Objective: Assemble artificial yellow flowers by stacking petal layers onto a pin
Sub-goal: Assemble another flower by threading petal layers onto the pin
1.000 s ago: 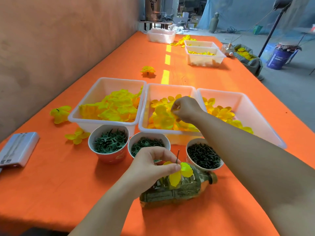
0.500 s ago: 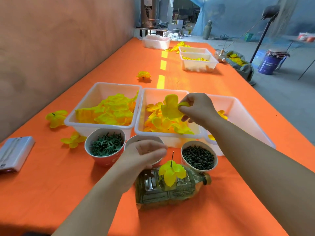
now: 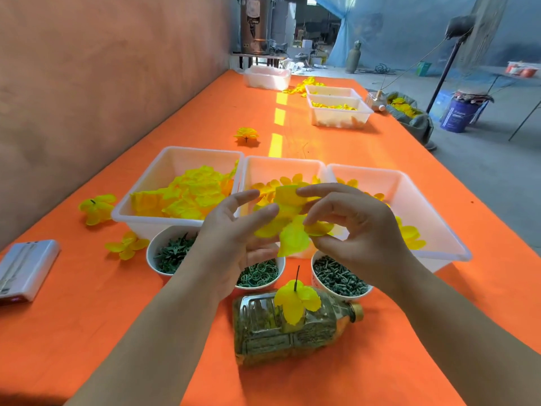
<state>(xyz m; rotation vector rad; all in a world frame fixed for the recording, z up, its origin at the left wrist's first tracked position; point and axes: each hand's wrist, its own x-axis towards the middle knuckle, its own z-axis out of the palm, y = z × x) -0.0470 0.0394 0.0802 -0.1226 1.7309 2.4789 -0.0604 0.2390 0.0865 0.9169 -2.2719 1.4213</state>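
While raised over the cups (image 3: pixel 150 256), left hand (image 3: pixel 231 235): fingers straight, tips touching the petal layer (image 3: pixel 292 232) at its left edge — no clasp
petal layer: in the air between both hands
pin (image 3: pixel 297 278): upright on the bottle (image 3: pixel 281 335), a smaller layer (image 3: pixel 295 303) threaded at its base
right hand (image 3: pixel 363 230): thumb and forefinger pinching the petal layer's right side
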